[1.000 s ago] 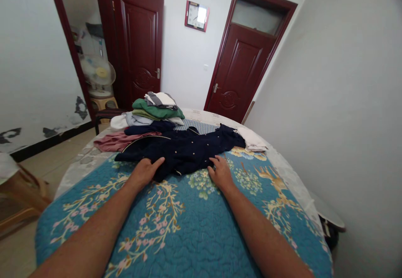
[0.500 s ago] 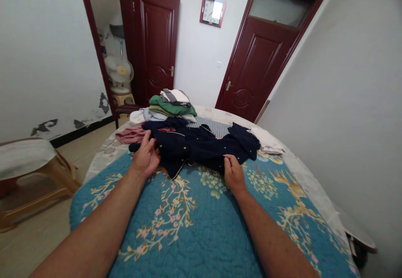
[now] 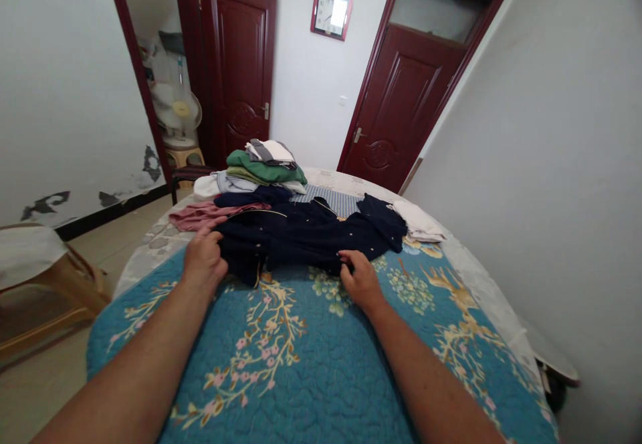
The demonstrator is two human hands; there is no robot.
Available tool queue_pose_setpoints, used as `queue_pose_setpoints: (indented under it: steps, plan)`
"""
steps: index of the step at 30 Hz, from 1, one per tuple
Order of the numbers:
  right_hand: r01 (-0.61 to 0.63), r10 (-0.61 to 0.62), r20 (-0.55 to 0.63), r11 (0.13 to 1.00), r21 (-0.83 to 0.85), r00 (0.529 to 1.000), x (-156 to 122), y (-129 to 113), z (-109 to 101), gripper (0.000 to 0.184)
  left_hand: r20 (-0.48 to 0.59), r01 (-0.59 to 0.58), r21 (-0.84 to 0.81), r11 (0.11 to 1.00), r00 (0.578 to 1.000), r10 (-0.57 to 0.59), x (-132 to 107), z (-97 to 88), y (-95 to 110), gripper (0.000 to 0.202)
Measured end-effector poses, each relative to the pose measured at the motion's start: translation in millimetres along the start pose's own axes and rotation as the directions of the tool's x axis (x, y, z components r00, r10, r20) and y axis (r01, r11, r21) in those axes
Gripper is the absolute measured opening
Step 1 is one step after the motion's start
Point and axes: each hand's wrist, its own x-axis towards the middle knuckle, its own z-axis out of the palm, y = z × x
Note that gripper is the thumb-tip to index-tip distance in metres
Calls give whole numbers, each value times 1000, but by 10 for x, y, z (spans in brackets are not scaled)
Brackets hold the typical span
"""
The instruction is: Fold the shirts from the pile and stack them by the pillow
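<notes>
Both hands grip one piece of clothing. Left hand (image 3: 203,261) has its fingers curled over the left end of the navy garment (image 3: 301,232), bunching the fabric there. Right hand (image 3: 361,279) pinches the near hem, fingertips closed on the cloth, palm down on the quilt (image 3: 321,357).

Navy garment lies spread crosswise on the bed, past the middle, with pale piping and small buttons showing – partly creased, not folded flat. Quilt under it is blue with a floral print.

Just behind the garment on the left is a pink garment (image 3: 198,215), touching the left hand's fingertips. Behind that sits a stack of folded clothes (image 3: 261,171) – green, grey and white on top. A striped cloth (image 3: 327,198) peeks out behind the navy one, and a white folded cloth (image 3: 418,222) sits at its right end.

Back wall has two dark red doors and a clock (image 3: 330,14). A fan (image 3: 175,111) stands in the open doorway on the left.
</notes>
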Motion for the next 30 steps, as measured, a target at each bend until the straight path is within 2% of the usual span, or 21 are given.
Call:
queue_pose_setpoints:
  steps: [2,4,7,10,13,15,18,21,24,27,30]
  plan:
    - [79,-75,64,995,-68,995,7,29,30,35,-109,-30,-47,998,994,25,111,-86,61,48]
    - [62,-53,65,988,-143,996,6,107,49,33,-169,-36,-50,998,985,27,172,-146,91,50]
    - [-76,80,5,957,-281,997,-8,267,50,35,-180,18,-49,999,983,-27,182,-171,108,60]
    - [-233,224,-72,880,-415,972,-20,390,37,42,-198,57,-57,997,978,-67,167,-155,123,70]
    - [-306,287,-116,816,-490,951,-13,423,25,54,-177,66,-76,995,981,-78,181,-153,131,73]
    - [-266,258,-87,824,-501,962,5,393,12,58,-148,79,-87,993,985,-91,202,-164,121,71]
    - [-129,138,-18,864,-487,990,24,249,-8,55,-108,83,-79,993,990,-92,227,-176,99,69]
    - [17,16,71,893,-449,997,2,-27,18,49,-93,86,-81,993,991,-93,216,-163,106,67]
    - [127,-64,168,908,-400,984,-37,-343,143,48,-45,118,-104,988,991,-123,163,-145,157,69]
    - [134,-59,183,894,-427,981,-5,-544,339,47,80,155,-136,978,986,-145,111,-159,219,73]
    - [100,0,193,856,-507,981,120,-569,503,25,167,146,-124,981,978,-125,127,-222,255,73]
